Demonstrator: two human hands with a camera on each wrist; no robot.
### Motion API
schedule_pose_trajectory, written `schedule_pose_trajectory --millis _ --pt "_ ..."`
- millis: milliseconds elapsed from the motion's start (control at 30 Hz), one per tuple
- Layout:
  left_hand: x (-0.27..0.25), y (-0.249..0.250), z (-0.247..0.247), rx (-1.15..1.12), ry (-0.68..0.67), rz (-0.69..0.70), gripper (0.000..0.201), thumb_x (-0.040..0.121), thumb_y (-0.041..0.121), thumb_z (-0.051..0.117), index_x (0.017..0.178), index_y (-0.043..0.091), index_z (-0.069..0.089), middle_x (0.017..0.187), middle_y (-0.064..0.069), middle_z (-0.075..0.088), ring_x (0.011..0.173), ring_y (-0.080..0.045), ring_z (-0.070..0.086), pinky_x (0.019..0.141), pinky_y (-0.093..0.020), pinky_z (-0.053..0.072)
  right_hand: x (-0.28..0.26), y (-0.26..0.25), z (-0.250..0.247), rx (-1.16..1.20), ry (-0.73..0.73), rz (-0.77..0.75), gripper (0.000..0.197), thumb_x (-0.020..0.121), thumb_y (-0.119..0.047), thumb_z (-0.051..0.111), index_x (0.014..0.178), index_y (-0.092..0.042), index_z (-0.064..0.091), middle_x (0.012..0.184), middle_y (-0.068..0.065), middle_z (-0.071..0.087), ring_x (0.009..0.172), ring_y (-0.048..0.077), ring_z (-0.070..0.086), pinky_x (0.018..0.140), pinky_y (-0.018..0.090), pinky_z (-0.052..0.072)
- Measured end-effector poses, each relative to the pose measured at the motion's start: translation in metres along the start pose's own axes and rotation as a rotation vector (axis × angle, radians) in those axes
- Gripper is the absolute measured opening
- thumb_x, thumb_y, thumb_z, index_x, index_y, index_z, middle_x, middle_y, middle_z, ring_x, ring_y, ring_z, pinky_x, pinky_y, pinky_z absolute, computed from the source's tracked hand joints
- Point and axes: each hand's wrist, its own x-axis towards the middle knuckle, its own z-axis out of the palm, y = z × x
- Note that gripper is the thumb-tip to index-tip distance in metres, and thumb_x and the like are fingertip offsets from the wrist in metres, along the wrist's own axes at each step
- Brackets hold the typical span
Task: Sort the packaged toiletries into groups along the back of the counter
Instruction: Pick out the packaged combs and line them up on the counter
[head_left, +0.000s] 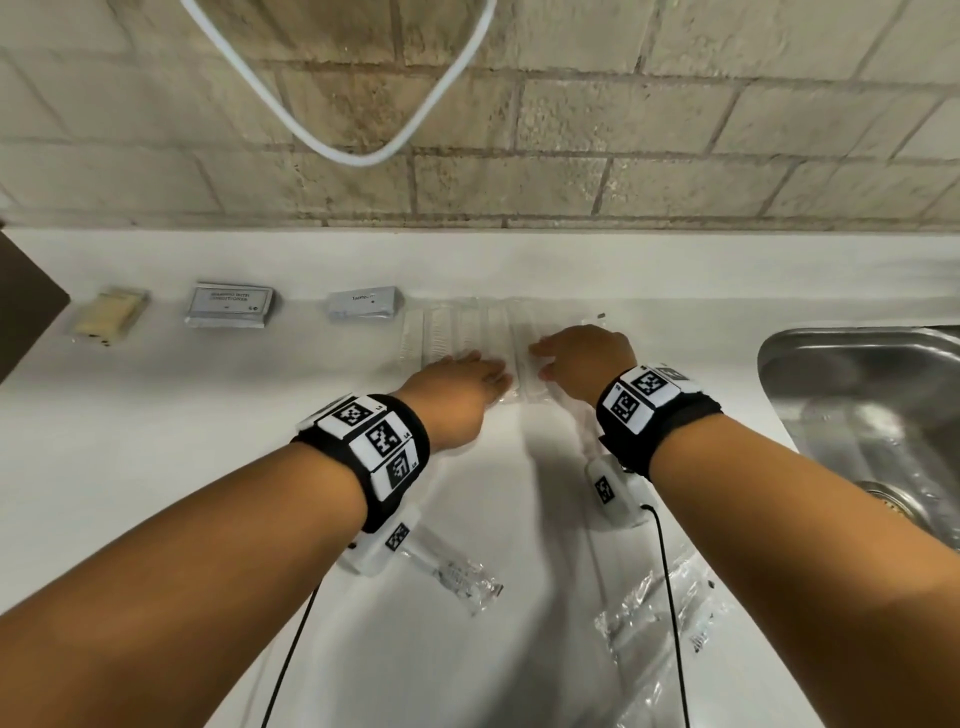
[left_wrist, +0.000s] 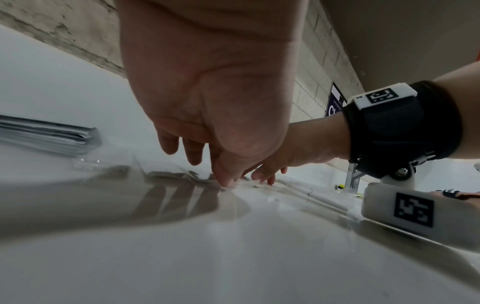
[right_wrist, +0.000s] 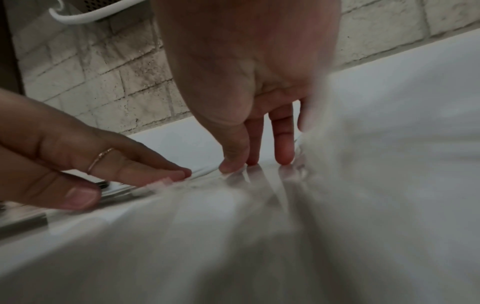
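Observation:
Along the back of the white counter (head_left: 156, 426) lie a yellow soap packet (head_left: 106, 315), grey shampoo sachets (head_left: 228, 304), grey toothpaste packets (head_left: 365, 303) and a row of clear-wrapped combs (head_left: 452, 332). My left hand (head_left: 480, 366) lies flat, its straight fingers pressing the near edge of the comb packets. My right hand (head_left: 545, 358) touches a long clear packet (head_left: 530, 387) beside them with its fingertips (right_wrist: 284, 160) pointing down onto the wrapper. In the left wrist view the left thumb (left_wrist: 228, 181) meets the wrapper close to the right hand (left_wrist: 270, 174).
A steel sink (head_left: 857, 405) opens at the right. Two more clear packets (head_left: 457, 571) (head_left: 660, 623) lie nearer the front edge under my forearms. A white cord (head_left: 353, 150) hangs before the tiled wall. A brown panel (head_left: 26, 306) stands at the far left.

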Motion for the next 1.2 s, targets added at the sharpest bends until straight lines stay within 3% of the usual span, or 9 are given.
schedule_pose_trajectory --millis 200,333,567,700,800,933,1100,1200 --pt "-0.007 0.003 -0.003 -0.070 0.016 0.002 0.064 0.095 0.004 0.033 0.154 0.023 0.018 0.161 0.002 0.012 0.147 -0.022 0.015 0.117 -0.034 0.021 0.000 -0.003 0.000 -0.057 0.006 -0.014 0.040 0.095 -0.037 0.044 0.133 -0.045 0.050 0.139 -0.010 0.053 0.128 0.022 0.048 0.102 0.039 0.033" --pt "-0.008 0.003 -0.002 -0.091 -0.007 -0.012 0.068 0.093 0.002 0.032 0.154 0.024 0.014 0.163 0.004 0.005 0.149 -0.019 0.006 0.117 -0.032 0.017 0.000 -0.005 -0.002 -0.065 0.010 -0.002 0.038 0.095 -0.037 0.044 0.132 -0.039 0.053 0.135 -0.008 0.056 0.124 0.022 0.050 0.101 0.040 0.035" --pt "-0.010 0.004 -0.001 -0.134 -0.015 -0.028 0.069 0.093 -0.001 0.032 0.155 0.021 0.012 0.163 0.002 0.000 0.150 -0.020 0.001 0.119 -0.033 0.009 -0.003 -0.004 -0.004 -0.055 -0.022 -0.015 0.040 0.096 -0.040 0.042 0.135 -0.042 0.049 0.138 -0.006 0.053 0.128 0.023 0.047 0.103 0.041 0.031" --pt "-0.018 -0.010 -0.010 -0.227 0.059 -0.172 0.071 0.090 -0.004 0.032 0.155 0.013 0.007 0.163 -0.004 -0.005 0.150 -0.024 -0.002 0.121 -0.041 0.005 -0.008 0.003 -0.003 0.040 0.055 -0.048 0.044 0.099 -0.034 0.036 0.142 -0.041 0.039 0.149 -0.007 0.044 0.136 0.020 0.040 0.108 0.039 0.026" --pt "-0.029 -0.033 -0.017 -0.167 -0.034 -0.282 0.067 0.092 -0.003 0.030 0.154 0.010 0.010 0.163 -0.005 0.000 0.150 -0.027 0.003 0.121 -0.044 0.009 -0.016 0.001 -0.001 0.001 0.160 -0.203 0.045 0.099 -0.022 0.038 0.140 -0.039 0.045 0.150 -0.007 0.042 0.136 0.020 0.042 0.110 0.036 0.030" --pt "-0.040 -0.046 -0.007 -0.122 -0.157 -0.293 0.068 0.091 -0.001 0.030 0.154 0.011 0.008 0.163 -0.006 -0.001 0.150 -0.026 0.006 0.120 -0.044 0.008 -0.024 -0.015 0.000 -0.143 0.003 -0.399 0.053 0.095 -0.013 0.038 0.138 -0.042 0.046 0.156 -0.014 0.028 0.139 0.018 0.039 0.111 0.037 0.030" --pt "-0.045 -0.049 -0.006 -0.177 -0.155 -0.283 0.074 0.088 -0.004 0.029 0.155 0.014 0.003 0.163 -0.004 -0.008 0.150 -0.023 -0.002 0.121 -0.046 0.001 -0.031 -0.018 -0.010 -0.094 -0.056 -0.337 0.058 0.093 -0.008 0.035 0.138 -0.042 0.046 0.155 -0.017 0.028 0.141 0.017 0.034 0.116 0.041 0.022" --pt "-0.054 -0.049 -0.008 -0.185 -0.097 -0.252 0.072 0.089 -0.002 0.031 0.155 0.018 0.010 0.163 -0.004 -0.004 0.150 -0.025 -0.001 0.121 -0.046 0.003 -0.043 -0.010 -0.020 0.079 0.010 -0.278 0.054 0.094 -0.008 0.038 0.136 -0.040 0.050 0.152 -0.016 0.036 0.140 0.012 0.035 0.115 0.029 0.025"
